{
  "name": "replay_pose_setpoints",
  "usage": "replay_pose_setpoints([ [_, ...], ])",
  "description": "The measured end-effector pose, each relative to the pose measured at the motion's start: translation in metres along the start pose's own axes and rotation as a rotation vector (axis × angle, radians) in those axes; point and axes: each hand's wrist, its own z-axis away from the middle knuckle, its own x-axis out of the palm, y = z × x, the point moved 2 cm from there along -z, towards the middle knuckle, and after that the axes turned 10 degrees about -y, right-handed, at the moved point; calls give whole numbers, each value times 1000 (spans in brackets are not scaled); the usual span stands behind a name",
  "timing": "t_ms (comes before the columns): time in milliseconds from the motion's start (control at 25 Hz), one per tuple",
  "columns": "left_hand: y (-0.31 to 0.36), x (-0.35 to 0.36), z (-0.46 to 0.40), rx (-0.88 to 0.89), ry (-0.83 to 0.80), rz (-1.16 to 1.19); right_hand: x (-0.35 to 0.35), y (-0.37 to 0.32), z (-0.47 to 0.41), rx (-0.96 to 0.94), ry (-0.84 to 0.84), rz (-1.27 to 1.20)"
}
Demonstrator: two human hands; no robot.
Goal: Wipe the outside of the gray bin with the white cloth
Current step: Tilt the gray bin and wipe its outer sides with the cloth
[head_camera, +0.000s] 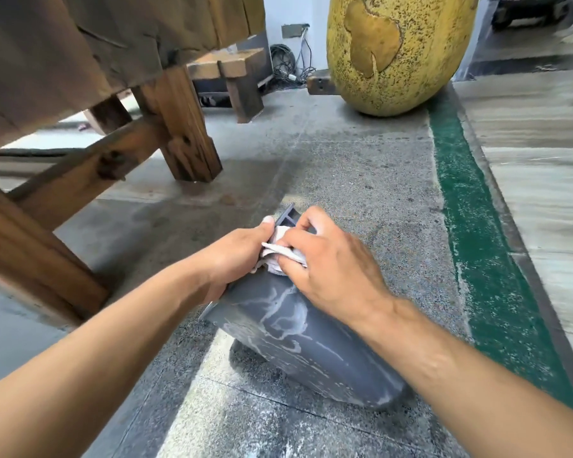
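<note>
Our left hand [235, 252] is gripping the rim of the gray bin [298, 328], which is lying tipped on its side on the floor [361, 180]. Our right hand [325, 259] is pinching the white cloth [280, 251] and pressing it on the bin's top edge.

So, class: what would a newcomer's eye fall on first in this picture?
Probably the two hands at the centre: the right hand bunching a white cloth against the rim end of a gray bin lying on its side, the left hand gripping that end. Next, the huge speckled yellow gourd-shaped object on the floor beyond.
</note>
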Motion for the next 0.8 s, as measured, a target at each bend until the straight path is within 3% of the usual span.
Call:
replay_pose_setpoints([
  [240,4,-1,-8,43,7,-149,13,15,18,20,0,-47],
  [520,-8,-18,-15,-40,76,-14,33,70,98,219,-197,-20],
  [800,-18,-32,-17,-119,34,74,36,113,167,424,-415,126],
])
